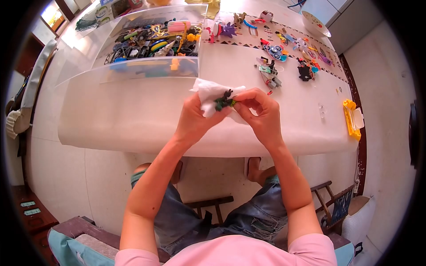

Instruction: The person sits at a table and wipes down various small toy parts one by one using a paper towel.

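Note:
Between my two hands, above the front part of the table, is a small dark green and black toy figure (pixel 223 102) with a bright green bit at its right side. My left hand (pixel 195 116) is closed around a white wipe (pixel 209 91) and supports the toy with it, the thumb lying below the figure. From the right, my right hand (pixel 259 108) pinches the toy's bright green end between thumb and fingers. Part of the wipe hangs below the fingers. The toy's exact shape is partly hidden by the fingers and too small to make out.
A clear plastic bin (pixel 133 66) full of mixed small toys stands at the back left. Several toys lie in groups at the right, among them a grey toy piece (pixel 271 76) and a black one (pixel 305 72). A yellow wipes pack (pixel 351 119) lies at the right edge, a bowl (pixel 316 24) farther back.

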Tool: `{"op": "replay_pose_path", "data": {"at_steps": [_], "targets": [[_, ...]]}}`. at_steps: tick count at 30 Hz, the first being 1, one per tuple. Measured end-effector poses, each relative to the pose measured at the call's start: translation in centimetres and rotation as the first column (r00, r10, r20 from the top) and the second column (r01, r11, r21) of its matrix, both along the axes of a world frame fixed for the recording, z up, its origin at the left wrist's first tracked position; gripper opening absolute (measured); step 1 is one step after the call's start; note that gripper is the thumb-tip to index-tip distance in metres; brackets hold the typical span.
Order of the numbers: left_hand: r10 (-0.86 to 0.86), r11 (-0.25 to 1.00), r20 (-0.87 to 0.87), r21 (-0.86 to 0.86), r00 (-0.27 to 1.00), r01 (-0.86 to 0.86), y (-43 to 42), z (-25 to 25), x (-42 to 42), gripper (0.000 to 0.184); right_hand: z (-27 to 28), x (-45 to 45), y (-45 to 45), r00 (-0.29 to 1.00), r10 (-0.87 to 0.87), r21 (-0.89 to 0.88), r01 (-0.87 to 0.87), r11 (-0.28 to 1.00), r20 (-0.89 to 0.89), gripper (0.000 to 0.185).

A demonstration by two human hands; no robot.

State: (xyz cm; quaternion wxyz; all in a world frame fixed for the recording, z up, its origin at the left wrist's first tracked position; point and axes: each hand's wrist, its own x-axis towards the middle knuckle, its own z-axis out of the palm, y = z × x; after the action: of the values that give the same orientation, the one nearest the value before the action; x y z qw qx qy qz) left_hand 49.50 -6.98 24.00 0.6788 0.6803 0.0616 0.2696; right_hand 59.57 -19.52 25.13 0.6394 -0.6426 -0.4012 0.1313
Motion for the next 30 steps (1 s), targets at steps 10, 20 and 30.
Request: {"op": "replay_pose_path", "data": {"at_steps": [10,20,30], "targets": [[0.044,0.983,-0.054,0.181,0.998,-0.034,0.0,-0.1,0.1,0.020,0.0,-0.1,0.0,0.978,-0.042,0.012,0.040,0.999,0.204,0.013],[0.020,0.996,-0.066,0.087,0.998,-0.014,-0.1,0.3,0.1,0.015,0.1,-0.4,-0.1,0.996,-0.045,0.009,0.044,0.999,0.071,0.016],[-0.051,0.953,0.064,-0.296,0.997,0.068,0.1,-0.7,-0.1,0.017,0.6,0.4,-0.9,0.622,-0.250,0.370,-0.068,0.927,0.742,0.025]]}}
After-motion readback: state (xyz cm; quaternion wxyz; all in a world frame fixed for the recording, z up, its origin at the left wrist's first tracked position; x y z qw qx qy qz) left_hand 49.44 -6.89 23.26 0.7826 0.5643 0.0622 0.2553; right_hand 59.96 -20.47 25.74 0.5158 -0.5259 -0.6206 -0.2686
